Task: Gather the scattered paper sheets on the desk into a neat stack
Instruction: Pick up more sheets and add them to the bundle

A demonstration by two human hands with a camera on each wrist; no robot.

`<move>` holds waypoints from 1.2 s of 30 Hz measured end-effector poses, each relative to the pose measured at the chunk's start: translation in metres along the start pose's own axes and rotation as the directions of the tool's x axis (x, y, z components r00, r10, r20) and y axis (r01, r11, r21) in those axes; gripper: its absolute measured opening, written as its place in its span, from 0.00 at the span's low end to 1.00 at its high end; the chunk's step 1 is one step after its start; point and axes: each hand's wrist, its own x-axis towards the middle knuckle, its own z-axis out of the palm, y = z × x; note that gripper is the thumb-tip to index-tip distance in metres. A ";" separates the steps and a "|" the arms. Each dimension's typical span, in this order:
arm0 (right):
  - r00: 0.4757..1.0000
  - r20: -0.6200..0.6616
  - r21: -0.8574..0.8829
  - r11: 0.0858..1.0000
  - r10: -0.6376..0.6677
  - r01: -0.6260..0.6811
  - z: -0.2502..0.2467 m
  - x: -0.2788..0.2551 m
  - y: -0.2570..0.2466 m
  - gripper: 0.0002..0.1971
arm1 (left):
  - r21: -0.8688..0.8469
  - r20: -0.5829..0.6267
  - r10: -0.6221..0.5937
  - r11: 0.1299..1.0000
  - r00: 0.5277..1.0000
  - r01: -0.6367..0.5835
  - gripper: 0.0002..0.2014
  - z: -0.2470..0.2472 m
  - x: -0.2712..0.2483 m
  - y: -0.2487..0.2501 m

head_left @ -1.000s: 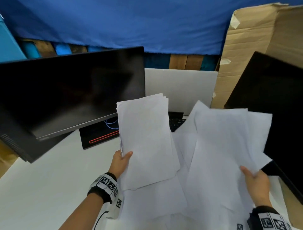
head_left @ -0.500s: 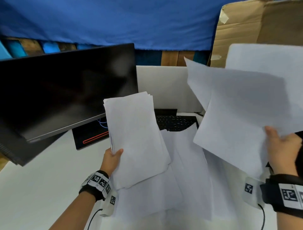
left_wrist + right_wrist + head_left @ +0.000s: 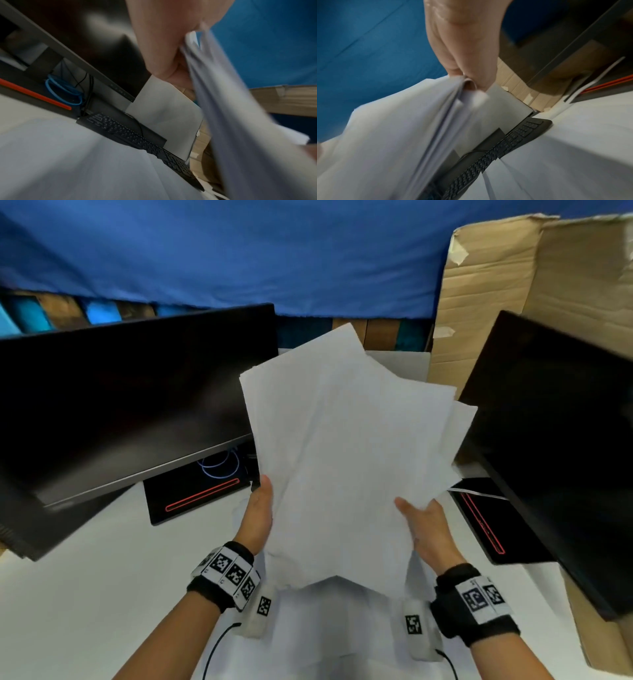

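Holding one bundle of paper sheets (image 3: 346,460) between them, both hands are raised above the desk (image 3: 85,594), forearms reaching forward side by side with a marker band on each wrist. The left hand (image 3: 258,518) grips the bundle's left edge, thumb on top and fingers curled underneath; the left wrist view shows those fingers (image 3: 164,54) wrapped round the paper's edge. The right hand (image 3: 426,529) grips the lower right edge, thumb lying across the top sheet, fingers (image 3: 462,54) closed behind it. The sheets are fanned and uneven, corners sticking out toward the far side and the right; their number cannot be counted. More loose sheets (image 3: 329,635) lie on the desk at its near edge, below the bundle. Two dark monitors stand on the desk: one monitor (image 3: 130,405) along the left edge, another monitor (image 3: 561,446) along the right. One black keyboard (image 3: 137,139) lies toward the far edge.
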 end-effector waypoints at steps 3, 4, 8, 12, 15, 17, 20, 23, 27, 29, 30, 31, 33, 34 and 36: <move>0.999 -0.004 -0.072 0.997 -0.039 0.039 0.006 0.001 0.000 0.21 | 0.078 0.010 0.070 0.994 0.998 -0.070 0.20 0.003 0.000 0.003; 0.998 -0.012 -0.100 0.993 -0.061 0.059 0.005 0.002 -0.001 0.21 | 0.101 0.002 0.089 0.991 0.996 -0.089 0.18 0.002 0.002 0.003; 0.986 0.052 -0.113 0.980 -0.160 0.165 0.000 0.003 -0.014 0.23 | 0.037 0.033 0.126 0.991 0.992 -0.127 0.19 -0.005 0.007 0.013; 0.961 0.188 -0.115 0.967 -0.205 0.228 0.001 0.003 -0.023 0.27 | 0.030 0.076 0.098 0.994 0.992 -0.101 0.23 0.000 0.003 0.015; 0.956 0.218 -0.120 0.966 -0.198 0.228 -0.001 0.004 -0.021 0.28 | 0.039 -0.016 0.098 0.994 0.995 -0.097 0.19 0.003 -0.001 0.010; 0.960 0.186 -0.088 0.969 -0.212 0.231 -0.008 0.006 -0.023 0.21 | 0.037 -0.043 0.105 0.994 0.993 -0.104 0.18 0.002 -0.003 0.007; 0.953 0.126 -0.020 0.959 -0.276 0.281 -0.019 0.007 -0.031 0.10 | 0.007 -0.068 0.107 0.994 0.992 -0.107 0.18 -0.002 -0.005 0.006; 0.918 -0.003 -0.022 0.918 -0.396 0.396 -0.028 0.009 -0.038 0.08 | -0.017 -0.073 0.104 0.994 0.992 -0.105 0.18 -0.005 -0.004 0.004; 0.880 -0.048 -0.139 0.875 -0.473 0.463 -0.035 0.007 -0.031 0.09 | -0.037 -0.039 0.101 0.994 0.994 -0.103 0.15 -0.008 -0.005 0.000; 0.925 0.043 -0.282 0.883 -0.378 0.374 -0.040 0.004 -0.019 0.11 | -0.044 -0.022 0.108 0.993 0.994 -0.109 0.21 -0.008 -0.005 -0.003; 0.955 0.145 -0.386 0.874 -0.259 0.296 -0.043 0.002 -0.013 0.11 | -0.042 -0.017 0.114 0.993 0.993 -0.115 0.22 -0.007 -0.005 -0.004; 0.961 0.266 -0.504 0.838 -0.080 0.210 -0.046 -0.001 -0.008 0.09 | -0.030 -0.017 0.123 0.992 0.992 -0.124 0.18 -0.007 -0.005 -0.005; 0.896 0.368 -0.693 0.716 0.248 0.087 -0.053 -0.007 0.000 0.22 | 0.004 -0.019 0.142 0.990 0.990 -0.142 0.12 -0.006 -0.006 -0.006; 0.881 0.371 -0.712 0.699 0.293 0.067 -0.055 -0.007 0.001 0.38 | 0.015 -0.019 0.147 0.989 0.989 -0.146 0.12 -0.005 -0.006 -0.006; 0.924 0.346 -0.601 0.795 0.165 0.084 -0.049 -0.009 -0.006 0.51 | 0.023 -0.010 0.155 0.988 0.988 -0.155 0.11 -0.005 -0.005 -0.006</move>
